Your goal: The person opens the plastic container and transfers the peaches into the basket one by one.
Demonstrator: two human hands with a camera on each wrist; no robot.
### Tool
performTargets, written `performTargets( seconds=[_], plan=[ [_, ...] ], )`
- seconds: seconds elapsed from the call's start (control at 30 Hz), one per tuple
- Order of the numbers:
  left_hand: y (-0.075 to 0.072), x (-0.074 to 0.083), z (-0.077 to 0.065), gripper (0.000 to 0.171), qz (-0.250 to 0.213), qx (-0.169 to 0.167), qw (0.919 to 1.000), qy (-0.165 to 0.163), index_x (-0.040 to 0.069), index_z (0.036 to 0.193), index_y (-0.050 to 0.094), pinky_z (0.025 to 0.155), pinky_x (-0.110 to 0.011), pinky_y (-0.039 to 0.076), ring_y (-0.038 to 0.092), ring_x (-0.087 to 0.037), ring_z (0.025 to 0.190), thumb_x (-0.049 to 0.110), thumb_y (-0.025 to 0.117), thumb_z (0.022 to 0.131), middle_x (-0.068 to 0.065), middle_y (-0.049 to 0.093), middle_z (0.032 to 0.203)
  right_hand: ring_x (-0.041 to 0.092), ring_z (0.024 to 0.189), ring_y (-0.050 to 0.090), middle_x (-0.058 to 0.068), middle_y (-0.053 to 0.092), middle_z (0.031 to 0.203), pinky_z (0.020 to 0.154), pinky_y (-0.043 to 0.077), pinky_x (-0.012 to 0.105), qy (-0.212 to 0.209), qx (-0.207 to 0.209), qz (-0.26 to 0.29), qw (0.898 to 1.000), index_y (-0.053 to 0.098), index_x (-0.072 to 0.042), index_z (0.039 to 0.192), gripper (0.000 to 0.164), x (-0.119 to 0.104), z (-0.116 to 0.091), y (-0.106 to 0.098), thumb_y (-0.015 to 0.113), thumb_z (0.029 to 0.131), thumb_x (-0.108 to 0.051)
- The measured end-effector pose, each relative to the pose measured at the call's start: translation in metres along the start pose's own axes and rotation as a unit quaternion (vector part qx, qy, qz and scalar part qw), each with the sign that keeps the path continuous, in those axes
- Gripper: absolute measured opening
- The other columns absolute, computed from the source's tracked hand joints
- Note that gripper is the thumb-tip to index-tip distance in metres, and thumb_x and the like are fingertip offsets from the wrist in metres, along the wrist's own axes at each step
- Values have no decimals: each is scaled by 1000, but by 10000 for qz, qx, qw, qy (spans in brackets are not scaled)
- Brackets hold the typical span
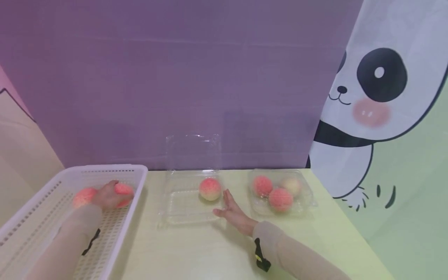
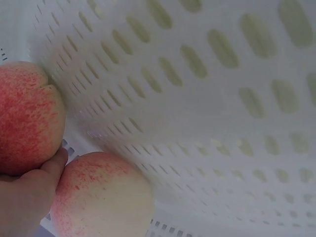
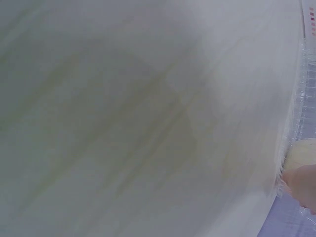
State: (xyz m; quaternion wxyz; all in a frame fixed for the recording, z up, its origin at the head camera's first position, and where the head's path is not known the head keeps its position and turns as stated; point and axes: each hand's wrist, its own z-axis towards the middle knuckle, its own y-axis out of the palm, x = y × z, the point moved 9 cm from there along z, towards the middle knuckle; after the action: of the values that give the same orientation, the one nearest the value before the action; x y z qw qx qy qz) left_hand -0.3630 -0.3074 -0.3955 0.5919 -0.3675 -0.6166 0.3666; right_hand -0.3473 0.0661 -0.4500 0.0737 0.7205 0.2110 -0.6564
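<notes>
Inside a white plastic basket [image 1: 141,177], my left hand [image 1: 105,196] grips a pink peach [image 1: 123,189]. Another peach [image 1: 84,197] lies just left of that hand. In the left wrist view the thumb and part of the left hand [image 2: 29,200] press against the gripped peach [image 2: 27,118], with a second peach [image 2: 103,197] close by. My right hand [image 1: 235,214], fingers extended and thumb apart, is at the right edge of an open clear clamshell box [image 1: 180,206]. One peach [image 1: 210,189] sits in that box. The right hand [image 3: 303,185] shows only partly in the right wrist view.
A second clear box [image 1: 259,210] at the right holds three peaches, two pink and one pale [image 1: 291,186]. The open box's lid [image 1: 192,153] stands up at the back, before a purple panel [image 1: 175,85]. Pale wooden table [image 1: 182,252] lies in front.
</notes>
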Motion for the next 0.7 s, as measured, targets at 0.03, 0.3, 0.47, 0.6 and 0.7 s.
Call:
performTargets(
  seconds=[0.03, 0.3, 0.47, 0.6, 0.7],
  plan=[
    [-1, 0, -1, 94, 5, 3, 10000, -14, -19, 133, 20, 96, -59, 34, 33, -56, 118, 48, 59, 81, -43, 31, 129, 31, 141, -4, 9, -6, 154, 111, 2, 56, 6, -3, -7, 10000, -11, -12, 146, 92, 0, 0, 0, 60, 87, -21],
    [0, -4, -3, 94, 54, -105, 9999, -28, -22, 132, 18, 97, -59, 34, 34, -55, 117, 51, 53, 84, -45, 31, 128, 31, 141, -3, 9, -5, 154, 111, 3, 56, 16, 35, -53, 10000, -10, -12, 147, 92, 3, 3, -1, 60, 87, -22],
    [0, -4, -3, 92, -30, -17, 10000, 79, -21, 131, 21, 96, -59, 35, 36, -55, 116, 50, 55, 83, -44, 33, 127, 33, 140, -1, 10, -5, 154, 111, 4, 57, 41, 31, -32, 10000, -10, -12, 147, 93, 4, 1, 0, 60, 87, -22],
    [-5, -2, -4, 84, -100, 177, 9995, 239, -18, 130, 28, 93, -58, 38, 39, -56, 112, 46, 56, 84, -43, 37, 125, 33, 140, -1, 10, -5, 154, 111, 5, 57, 39, 39, -7, 10000, -10, -13, 147, 94, 3, 0, 0, 61, 86, -23],
    [-11, 1, -5, 76, -170, 336, 9987, 348, -16, 128, 33, 91, -59, 38, 41, -55, 111, 42, 56, 85, -42, 39, 124, 33, 140, 0, 10, -5, 154, 111, 5, 57, 19, 40, 0, 10000, -10, -13, 147, 93, 2, 0, -1, 61, 87, -23]
  ],
)
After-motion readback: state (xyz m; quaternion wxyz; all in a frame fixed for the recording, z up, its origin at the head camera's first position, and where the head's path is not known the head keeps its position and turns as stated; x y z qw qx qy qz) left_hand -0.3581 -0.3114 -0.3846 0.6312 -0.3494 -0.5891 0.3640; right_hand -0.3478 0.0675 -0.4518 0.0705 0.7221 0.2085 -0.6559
